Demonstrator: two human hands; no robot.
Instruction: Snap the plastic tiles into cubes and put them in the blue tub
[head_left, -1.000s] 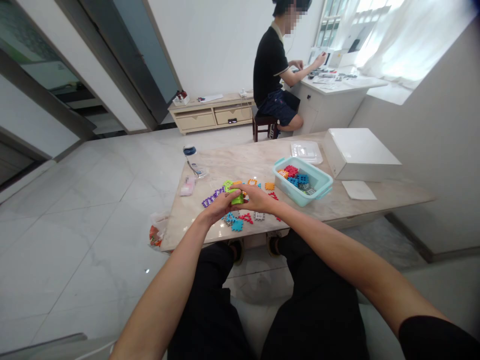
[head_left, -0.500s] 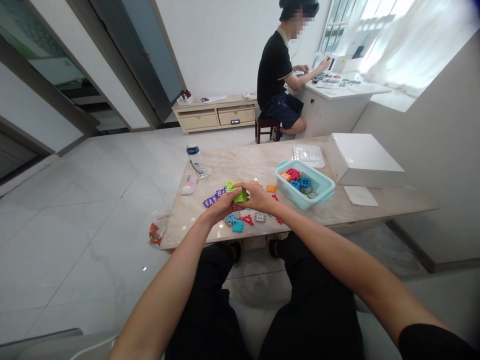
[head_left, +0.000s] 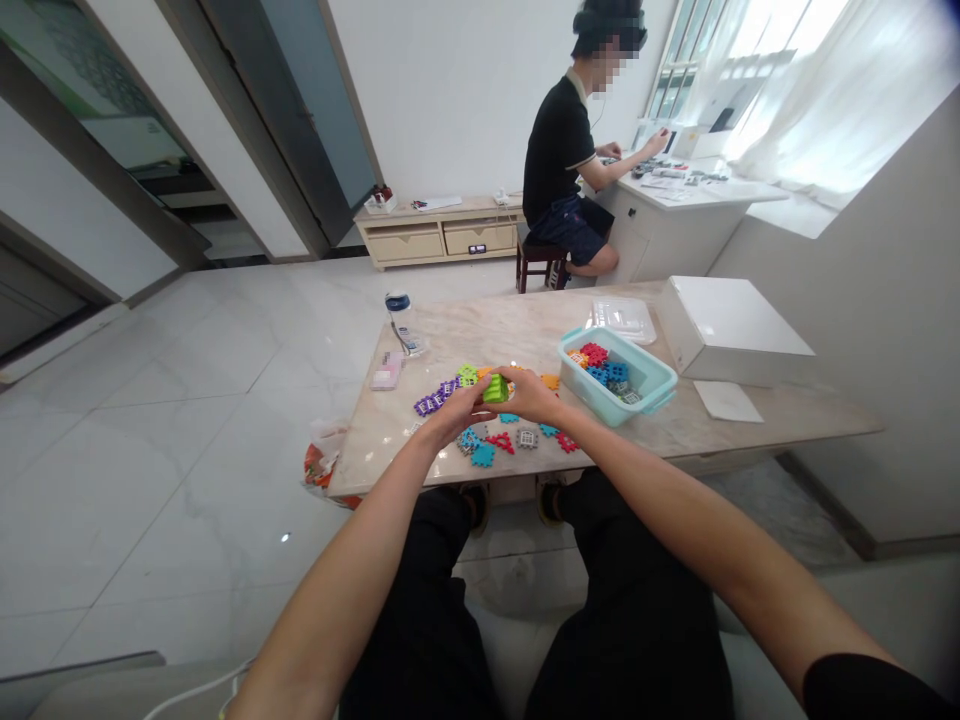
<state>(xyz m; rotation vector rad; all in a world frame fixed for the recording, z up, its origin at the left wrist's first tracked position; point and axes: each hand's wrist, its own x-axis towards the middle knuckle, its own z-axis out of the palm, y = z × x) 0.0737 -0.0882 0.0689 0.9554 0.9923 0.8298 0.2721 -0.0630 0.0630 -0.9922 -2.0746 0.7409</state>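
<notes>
Both my hands meet over the marble table (head_left: 750, 425) and grip a green block piece (head_left: 495, 389) between them. My left hand (head_left: 459, 411) pinches it from the left. My right hand (head_left: 529, 394) closes on it from the right and above. Under and around the hands lie loose foam puzzle pieces: purple ones (head_left: 435, 398) to the left, blue (head_left: 481, 453), red (head_left: 498, 440) and grey (head_left: 528, 438) ones in front. A teal bin (head_left: 646, 384) with several more coloured pieces stands just right of my right hand.
A white box (head_left: 731, 325) and a clear lid (head_left: 621, 317) sit behind the bin, a white paper (head_left: 726, 401) beside it. A bottle (head_left: 403, 318) and pink pack (head_left: 388, 371) stand at the table's left. Another person (head_left: 574, 160) sits at a far desk.
My hands have stayed together on the green piece, turning it slightly. The view has shifted a little, so everything sits lower and further right in the frame.
</notes>
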